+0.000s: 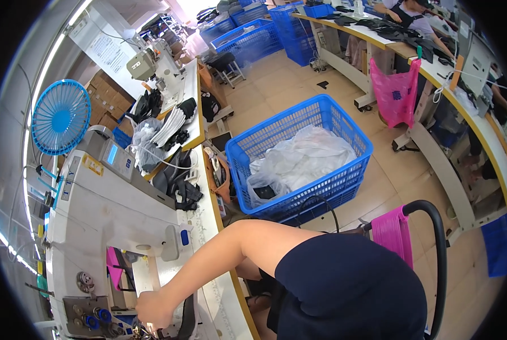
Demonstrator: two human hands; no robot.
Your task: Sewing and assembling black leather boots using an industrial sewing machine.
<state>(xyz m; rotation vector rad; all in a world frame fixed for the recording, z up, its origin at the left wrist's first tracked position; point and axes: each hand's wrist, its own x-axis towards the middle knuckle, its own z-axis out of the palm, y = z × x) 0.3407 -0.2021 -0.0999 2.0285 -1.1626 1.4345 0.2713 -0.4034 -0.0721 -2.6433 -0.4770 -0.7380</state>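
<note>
My right hand reaches in from the right, under a dark navy sleeve, to the needle end of a white sewing machine. Its back is turned up and the fingers bend down beside small metal parts, mostly hidden near the lower edge. I cannot tell whether they hold anything. A curved dark fabric piece lies just right of the hand on the white machine table. Blue thread-tension knobs sit left of the hand. My left hand is out of view.
Black fabric pieces lie on the table behind the machine, near a blue fan. A blue basket with white plastic-wrapped material stands on the floor. A pink bag hangs from the opposite bench, where a person works.
</note>
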